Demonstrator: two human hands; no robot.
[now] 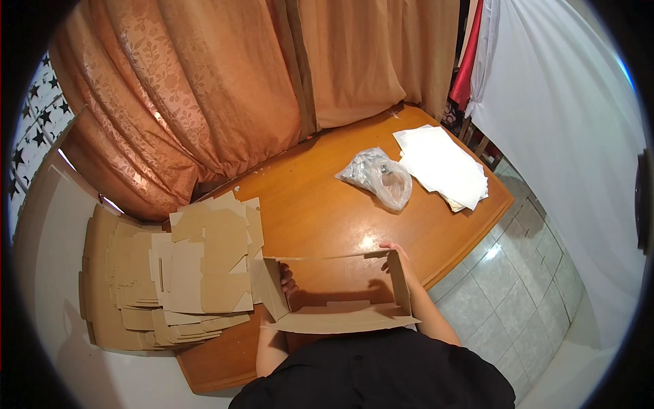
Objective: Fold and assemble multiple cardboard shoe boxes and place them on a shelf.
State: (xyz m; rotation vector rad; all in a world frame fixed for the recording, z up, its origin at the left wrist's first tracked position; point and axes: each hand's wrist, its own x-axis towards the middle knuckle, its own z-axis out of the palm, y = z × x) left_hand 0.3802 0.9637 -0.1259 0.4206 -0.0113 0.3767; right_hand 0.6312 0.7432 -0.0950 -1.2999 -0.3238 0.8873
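Cardboard box: an open tan cardboard box (pixel 346 322) is held at the near side of the desk (pixel 306 204), just in front of the person's torso; its walls stand around an open middle, through which brown desk surface and a shadow show.
Left hand: the left hand (pixel 287 279) grips the box at its left wall, the curled fingers showing on the inner side; the thumb is hidden.
Right hand: the right hand (pixel 400 257) grasps the box at its far right corner, with fingers over the upper edge and the palm along the outside of the right wall.
Flattened cardboard: a large, uneven pile of flat cardboard pieces (pixel 204 266) covers the left end of the desk, close beside the box.
Plastic bag: a clear plastic bag (pixel 392 183) lies beyond the box, its contents too unclear to tell.
Papers: a loose stack of white sheets (pixel 446 167) lies right of the bag, toward the desk's far right corner.
Curtains: orange-brown curtains (pixel 184 102) hang along the far edge.
White cloth: a white cloth (pixel 552 116) hangs at the right.
Floor: grey tiles (pixel 504 286) show below it.
Clothing: the person wears a black top (pixel 368 375).
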